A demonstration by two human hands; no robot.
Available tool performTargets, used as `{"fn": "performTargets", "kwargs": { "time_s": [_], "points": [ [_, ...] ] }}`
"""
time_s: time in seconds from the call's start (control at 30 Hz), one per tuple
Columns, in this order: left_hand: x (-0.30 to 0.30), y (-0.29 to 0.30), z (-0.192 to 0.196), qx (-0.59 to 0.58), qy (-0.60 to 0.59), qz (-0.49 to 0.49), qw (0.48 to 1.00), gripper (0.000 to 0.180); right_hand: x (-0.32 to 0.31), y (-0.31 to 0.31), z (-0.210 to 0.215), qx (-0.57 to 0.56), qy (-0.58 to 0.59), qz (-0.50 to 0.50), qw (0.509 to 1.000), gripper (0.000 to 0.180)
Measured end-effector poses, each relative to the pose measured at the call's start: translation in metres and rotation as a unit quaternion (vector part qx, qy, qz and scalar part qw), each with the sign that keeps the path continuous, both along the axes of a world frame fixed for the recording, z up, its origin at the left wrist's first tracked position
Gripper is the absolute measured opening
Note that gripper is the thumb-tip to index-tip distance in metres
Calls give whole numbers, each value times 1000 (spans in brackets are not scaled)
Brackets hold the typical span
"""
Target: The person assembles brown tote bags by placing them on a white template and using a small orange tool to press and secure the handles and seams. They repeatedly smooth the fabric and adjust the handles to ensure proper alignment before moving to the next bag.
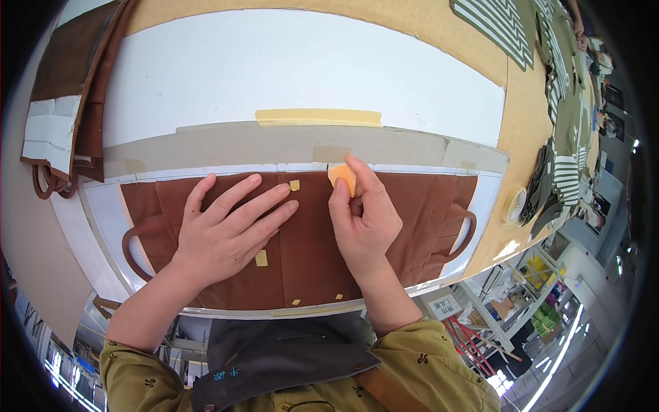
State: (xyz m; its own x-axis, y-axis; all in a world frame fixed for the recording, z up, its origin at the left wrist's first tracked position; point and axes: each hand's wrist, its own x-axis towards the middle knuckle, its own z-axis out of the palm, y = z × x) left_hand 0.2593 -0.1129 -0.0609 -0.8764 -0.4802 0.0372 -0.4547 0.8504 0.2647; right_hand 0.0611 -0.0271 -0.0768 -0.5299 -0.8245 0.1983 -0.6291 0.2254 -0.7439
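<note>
A brown panel with a looped handle at each end, perhaps leather or cloth (316, 247), lies spread over a white board (487, 199). My left hand (230, 230) rests flat on its left half, fingers spread, the fingertips close to a small yellow tape piece (294, 185). At the panel's far edge, right of the middle, my right hand (371, 220) pinches a flat orange piece of tailor's chalk (342, 177) between thumb and forefinger. The chalk's upper edge is near the line where panel and board meet. More bits of yellow tape (261, 258) stick to the panel.
Beyond the panel runs a grey strip (233, 144) with a length of yellow tape (318, 118) above it. Folded brown pieces (75, 82) hang at the left. A tape roll (515, 204) and striped green fabric (494, 27) sit on the right.
</note>
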Motion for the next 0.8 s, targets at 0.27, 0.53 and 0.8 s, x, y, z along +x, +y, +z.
{"fn": "performTargets", "kwargs": {
  "time_s": [0.27, 0.53, 0.8],
  "points": [
    [-1, 0, 0, 1, -1, 3, 1000, 46, 0, 0, -2, 1, 24, 13, 1000, 34],
    [-1, 0, 1, 8, -1, 5, 1000, 45, 0, -1, -2, 4, 24, 13, 1000, 34],
    [-2, 2, 0, 22, 13, 8, 1000, 51, -8, 22, 5, -50, -203, -37, 977, 32]
  ]
}}
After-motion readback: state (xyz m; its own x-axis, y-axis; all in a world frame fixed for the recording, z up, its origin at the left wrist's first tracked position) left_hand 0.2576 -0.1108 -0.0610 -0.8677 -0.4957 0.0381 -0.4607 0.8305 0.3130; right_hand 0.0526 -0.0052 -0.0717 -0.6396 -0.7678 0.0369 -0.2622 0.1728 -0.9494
